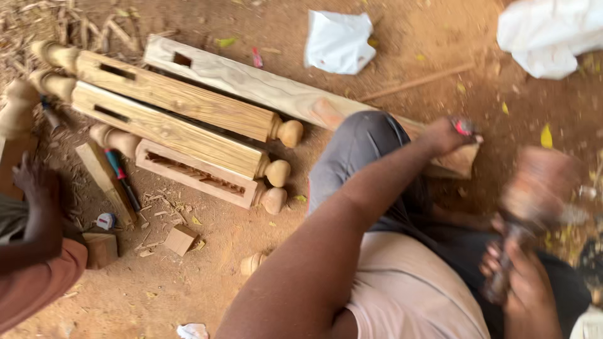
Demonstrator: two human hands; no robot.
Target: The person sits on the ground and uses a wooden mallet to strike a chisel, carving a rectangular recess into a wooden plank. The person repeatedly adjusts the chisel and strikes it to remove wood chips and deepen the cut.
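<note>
**Two hands at work on a long post, on bare ground**

Two hands belong to the person wearing the camera, who sits on reddish dirt ground [207, 276]. The left hand [453, 135] reaches forward, arm straight, and is closed around a small tool with a red top [463, 127], pressed against the near end of a pale post [264, 85]. That post runs from the upper left down under the person's grey-clad knee to that hand. The right hand [524, 276] sits low at the right edge, gripping the handle of a mallet [537, 188]; the mallet head is badly blurred, so its shape is hard to tell.

Left of the knee, three more posts lie side by side, touching, each ending in a rounded knob: a top post [176, 94], a middle post [163, 129] and a lower one with a long slot [195, 172] cut into its face. A screwdriver [120, 177] with a red and blue handle lies just beside them, near a small wood block [181, 239] and scattered chips.

At the far left, another person's hand [34, 182] rests by the posts, well apart from the work. A white bag [338, 41] lies on the ground beyond the pale post.
</note>
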